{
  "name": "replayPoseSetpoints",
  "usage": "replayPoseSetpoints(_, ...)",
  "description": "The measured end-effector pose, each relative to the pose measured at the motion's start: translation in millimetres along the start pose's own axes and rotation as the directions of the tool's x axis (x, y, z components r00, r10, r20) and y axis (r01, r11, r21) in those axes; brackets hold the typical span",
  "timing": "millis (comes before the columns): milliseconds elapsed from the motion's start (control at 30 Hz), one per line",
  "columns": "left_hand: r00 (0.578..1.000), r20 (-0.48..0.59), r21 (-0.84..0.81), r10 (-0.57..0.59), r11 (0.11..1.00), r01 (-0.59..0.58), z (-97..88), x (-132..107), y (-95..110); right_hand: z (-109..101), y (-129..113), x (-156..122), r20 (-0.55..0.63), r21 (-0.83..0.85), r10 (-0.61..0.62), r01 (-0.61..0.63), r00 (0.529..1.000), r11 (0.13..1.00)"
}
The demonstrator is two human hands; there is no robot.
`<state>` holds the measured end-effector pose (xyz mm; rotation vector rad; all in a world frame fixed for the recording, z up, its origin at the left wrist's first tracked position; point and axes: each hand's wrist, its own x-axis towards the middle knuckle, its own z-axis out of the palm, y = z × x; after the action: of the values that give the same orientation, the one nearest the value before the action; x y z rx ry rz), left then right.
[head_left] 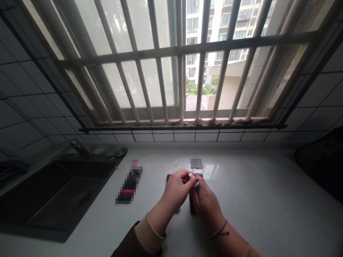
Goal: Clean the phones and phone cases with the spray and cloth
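A dark phone (193, 208) lies flat on the pale counter (254, 200), mostly covered by my hands. My left hand (177, 191) is curled above it, fingers pinched toward a small white item (193, 179). My right hand (205, 203) rests on the phone and its fingers close on that same white item, whose nature I cannot make out. Both hands touch each other over the phone's upper end.
A dark sink (53, 196) with a faucet (80, 148) sits at the left. A flat dark packet (130, 185) with a pink tab (134, 162) lies left of the phone. A small grey square sheet (196, 163) lies behind it. A barred window (182, 60) rises behind.
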<state>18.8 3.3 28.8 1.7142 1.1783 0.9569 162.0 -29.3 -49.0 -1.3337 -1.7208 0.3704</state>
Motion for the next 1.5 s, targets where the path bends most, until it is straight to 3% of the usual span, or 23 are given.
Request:
replayPoseSetpoints(100,1.000,-0.008,0.052,0.024,0.998,-0.023,-7.0,10.2,-10.0,-0.1,-0.6,-1.1,0.002,-0.047,0.061,-0.061,0.998,0.997)
replayPoseSetpoints(200,0.990,-0.136,0.375,0.038,0.927,0.016,-21.1,34.2,-25.6,-0.2,-0.5,-1.4,-0.021,-0.084,0.086,-0.087,0.996,0.993)
replayPoseSetpoints(300,0.985,-0.170,0.469,-0.005,0.879,0.085,-32.4,62.1,-45.9,0.6,0.0,-1.4,-0.032,-0.099,0.078,-0.081,0.996,0.992)
replayPoseSetpoints(500,0.986,-0.161,0.506,-0.032,0.855,0.111,-28.9,96.1,-82.0,1.3,0.5,-1.6,-0.026,-0.108,0.085,-0.087,0.996,0.990)
replayPoseSetpoints(667,0.984,-0.165,0.397,-0.073,0.908,0.134,-23.8,104.3,-91.9,-1.0,0.0,-0.9,-0.006,-0.118,0.093,-0.093,0.996,0.989)
replayPoseSetpoints(833,0.968,-0.224,0.151,-0.115,0.977,0.151,-34.7,80.9,-84.3,-2.9,-0.5,0.7,0.028,-0.131,0.088,-0.083,0.996,0.988)
replayPoseSetpoints(967,0.975,-0.148,-0.125,-0.164,0.981,0.146,-33.0,38.7,-71.0,-3.7,-1.2,0.6,0.051,-0.131,0.117,-0.109,0.992,0.985)
replayPoseSetpoints(1033,0.980,-0.111,-0.245,-0.164,0.960,0.133,-26.6,20.9,-63.5,-3.9,-1.1,0.5,0.052,-0.111,0.087,-0.081,0.995,0.991)
replayPoseSetpoints(1133,0.977,-0.079,-0.531,-0.200,0.837,0.128,-16.9,6.6,-55.6,-4.3,-0.1,0.8,0.044,-0.093,0.056,-0.052,0.997,0.994)
replayPoseSetpoints(1200,0.976,-0.087,-0.576,-0.197,0.809,0.112,-13.3,4.0,-54.6,-4.4,0.6,1.1,0.052,-0.087,0.041,-0.037,0.998,0.996)
replayPoseSetpoints(1500,0.994,-0.081,-0.524,-0.078,0.852,0.024,-9.0,0.0,-62.4,-6.4,1.8,1.0,0.059,-0.045,-0.034,0.037,0.998,0.998)
